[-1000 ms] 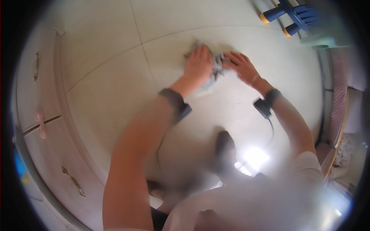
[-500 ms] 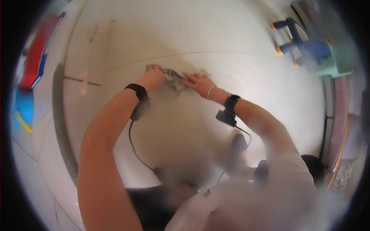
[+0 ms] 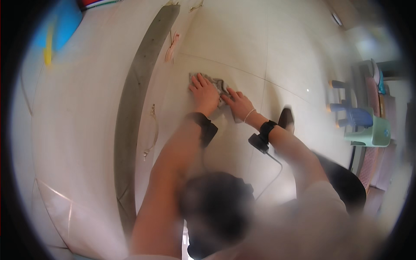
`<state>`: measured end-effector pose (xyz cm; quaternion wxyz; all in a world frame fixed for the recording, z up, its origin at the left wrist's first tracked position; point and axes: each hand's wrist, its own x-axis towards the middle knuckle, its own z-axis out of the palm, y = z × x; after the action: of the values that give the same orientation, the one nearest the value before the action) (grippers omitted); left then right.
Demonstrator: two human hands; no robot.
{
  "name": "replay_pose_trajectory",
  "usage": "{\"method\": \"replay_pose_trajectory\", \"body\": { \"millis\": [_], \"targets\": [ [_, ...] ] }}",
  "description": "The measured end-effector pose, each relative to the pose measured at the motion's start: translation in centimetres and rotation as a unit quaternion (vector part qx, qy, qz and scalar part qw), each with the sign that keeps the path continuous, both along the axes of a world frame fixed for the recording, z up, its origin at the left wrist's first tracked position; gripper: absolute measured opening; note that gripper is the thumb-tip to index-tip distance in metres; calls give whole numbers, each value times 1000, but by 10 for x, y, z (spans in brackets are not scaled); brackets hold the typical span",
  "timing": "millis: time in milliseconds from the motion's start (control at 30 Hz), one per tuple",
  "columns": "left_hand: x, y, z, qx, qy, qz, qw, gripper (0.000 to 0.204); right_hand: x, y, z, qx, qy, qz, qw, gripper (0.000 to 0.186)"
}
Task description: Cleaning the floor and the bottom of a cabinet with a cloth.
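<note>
A crumpled grey patterned cloth [image 3: 222, 85] lies on the pale tiled floor [image 3: 234, 39]. My left hand [image 3: 204, 95] rests flat over its left part, with fingers spread. At the cloth's right end, my right hand [image 3: 239, 106] lays its outstretched fingers on the fabric. Some of the cloth is hidden under both hands. Each wrist wears a black strap with a small box; a cable runs from the right one [image 3: 259, 141].
A long grey strip [image 3: 141, 78] crosses the floor at left, with thin cord-like pieces [image 3: 151, 132] beside it. A blue container [image 3: 65, 24] is at upper left. A blue stool [image 3: 359, 117] and a green stool [image 3: 375, 133] stand at right. A dark shoe [image 3: 286, 117] is near my right wrist.
The view has shifted left, bringing the grey strip closer. My left hand has gone from bunched fingers to lying spread on the cloth. The right hand still touches the cloth.
</note>
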<state>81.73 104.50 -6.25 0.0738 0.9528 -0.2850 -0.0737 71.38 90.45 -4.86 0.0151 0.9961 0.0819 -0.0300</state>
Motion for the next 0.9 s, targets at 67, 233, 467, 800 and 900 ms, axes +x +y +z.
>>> {"method": "replay_pose_trajectory", "body": {
  "millis": [67, 233, 467, 800, 900],
  "targets": [
    [-24, 0, -16, -31, -9, 46, 998, 61, -13, -5, 3, -7, -1, 33, 999, 53],
    [-139, -30, -68, -55, 2, 151, 987, 59, -62, -68, -38, -42, 16, 231, 972, 48],
    [-231, -3, -90, 110, -44, 105, 987, 57, -80, -77, -78, 23, 140, 468, 872, 47],
    [-311, 2, -65, 159, -80, 199, 964, 51, -74, -48, -61, 28, 191, 656, 729, 40],
    [-315, -26, -78, 75, -55, 235, 968, 54, -79, -81, -78, 43, 143, 719, 678, 39]
  ]
}}
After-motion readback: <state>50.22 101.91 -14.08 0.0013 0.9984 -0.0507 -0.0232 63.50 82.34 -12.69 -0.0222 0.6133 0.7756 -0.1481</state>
